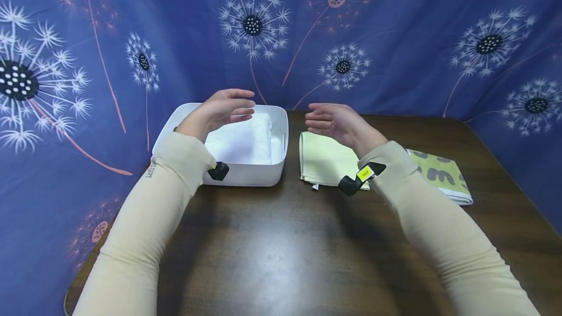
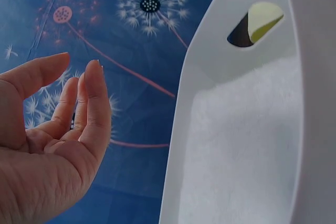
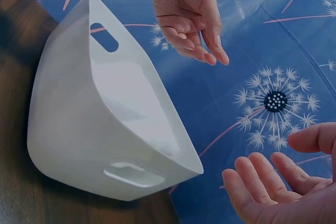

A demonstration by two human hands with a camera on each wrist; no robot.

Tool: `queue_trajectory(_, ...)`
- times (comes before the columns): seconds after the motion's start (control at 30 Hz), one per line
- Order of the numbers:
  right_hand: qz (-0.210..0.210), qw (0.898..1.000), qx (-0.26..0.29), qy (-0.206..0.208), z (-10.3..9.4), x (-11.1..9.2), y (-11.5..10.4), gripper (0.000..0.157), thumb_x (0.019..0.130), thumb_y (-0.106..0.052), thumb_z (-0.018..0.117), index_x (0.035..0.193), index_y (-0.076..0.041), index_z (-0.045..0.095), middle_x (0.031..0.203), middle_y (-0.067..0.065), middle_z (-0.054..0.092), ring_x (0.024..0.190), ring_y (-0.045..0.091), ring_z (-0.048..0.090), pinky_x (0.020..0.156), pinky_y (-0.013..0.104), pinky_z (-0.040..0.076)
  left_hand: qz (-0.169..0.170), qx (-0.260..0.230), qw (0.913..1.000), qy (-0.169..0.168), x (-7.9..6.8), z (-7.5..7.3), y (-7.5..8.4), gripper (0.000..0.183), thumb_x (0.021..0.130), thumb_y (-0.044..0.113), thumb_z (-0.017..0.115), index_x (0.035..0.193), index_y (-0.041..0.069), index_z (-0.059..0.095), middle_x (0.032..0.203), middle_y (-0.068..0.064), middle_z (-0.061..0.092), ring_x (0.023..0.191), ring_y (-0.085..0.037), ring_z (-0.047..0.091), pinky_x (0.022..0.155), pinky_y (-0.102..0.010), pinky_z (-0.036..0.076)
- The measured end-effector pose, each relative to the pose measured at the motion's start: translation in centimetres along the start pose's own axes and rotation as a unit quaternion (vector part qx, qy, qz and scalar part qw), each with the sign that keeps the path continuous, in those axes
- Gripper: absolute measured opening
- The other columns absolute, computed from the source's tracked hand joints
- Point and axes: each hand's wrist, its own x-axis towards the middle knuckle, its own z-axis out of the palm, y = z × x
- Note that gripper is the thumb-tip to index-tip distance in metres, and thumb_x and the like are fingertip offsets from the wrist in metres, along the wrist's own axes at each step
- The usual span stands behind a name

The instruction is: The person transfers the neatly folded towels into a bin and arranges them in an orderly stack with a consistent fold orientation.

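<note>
My left hand hovers over the white plastic bin, its fingers relaxed and holding nothing. Inside the bin lies a folded white towel. My right hand is raised above a folded pale yellow towel, fingers loosely bent, nothing in them. The palms face each other with a gap between. In the left wrist view the bin's handle hole shows beside the left hand. The right wrist view shows both hands apart from the bin.
A folded green-and-grey patterned towel lies at the right, partly behind the right forearm. Everything stands on a dark wooden table. A blue dandelion-print cloth hangs behind the table and along its sides.
</note>
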Motion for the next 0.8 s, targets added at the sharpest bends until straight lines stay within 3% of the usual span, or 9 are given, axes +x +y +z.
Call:
queue_trajectory(0.1, -0.006, 1.0, -0.003, 0.003, -0.5, -0.3, -0.1, 0.047, 0.099, -0.011, 0.042, 0.144, -0.002, 0.031, 0.14, 0.024, 0.034, 0.125, 0.035, 0.04, 0.099, 0.038, 0.039, 0.0, -0.001, 1.0, -0.008, 0.2, 0.7, 0.2, 0.051, 0.09, 0.004, 0.06, 0.137, 0.008, 0.043, 0.135, -0.009, 0.043, 0.12, -0.029, 0.048, 0.094, -0.035, 0.044)
queue_trajectory(0.33, -0.015, 1.0, -0.005, 0.006, -1.5, -1.0, -0.6, 0.048, 0.099, -0.013, 0.043, 0.144, -0.001, 0.031, 0.136, 0.022, 0.037, 0.115, 0.029, 0.049, 0.099, 0.039, 0.038, 0.011, 0.004, 0.9998, -0.018, 0.8, 2.1, 0.7, 0.048, 0.089, 0.003, 0.06, 0.135, 0.007, 0.045, 0.13, -0.011, 0.047, 0.092, -0.018, 0.058, 0.093, -0.033, 0.045)
queue_trajectory(0.57, -0.012, 1.0, -0.001, 0.015, -2.4, -1.5, -0.9, 0.048, 0.099, -0.012, 0.042, 0.145, -0.003, 0.029, 0.142, 0.021, 0.032, 0.121, 0.03, 0.044, 0.099, 0.038, 0.038, 0.009, -0.006, 0.9998, -0.02, 1.2, 3.3, 0.9, 0.046, 0.09, 0.002, 0.06, 0.134, 0.007, 0.047, 0.128, -0.01, 0.046, 0.096, -0.02, 0.057, 0.093, -0.033, 0.045)
queue_trajectory(0.8, -0.012, 1.0, -0.001, 0.019, -3.3, -2.0, -1.1, 0.048, 0.099, -0.011, 0.041, 0.145, -0.004, 0.028, 0.144, 0.021, 0.03, 0.126, 0.032, 0.039, 0.1, 0.038, 0.038, 0.014, -0.006, 0.9994, -0.031, 1.4, 4.6, 0.6, 0.047, 0.09, 0.003, 0.06, 0.134, 0.007, 0.047, 0.133, -0.009, 0.044, 0.118, -0.03, 0.049, 0.091, -0.032, 0.046)
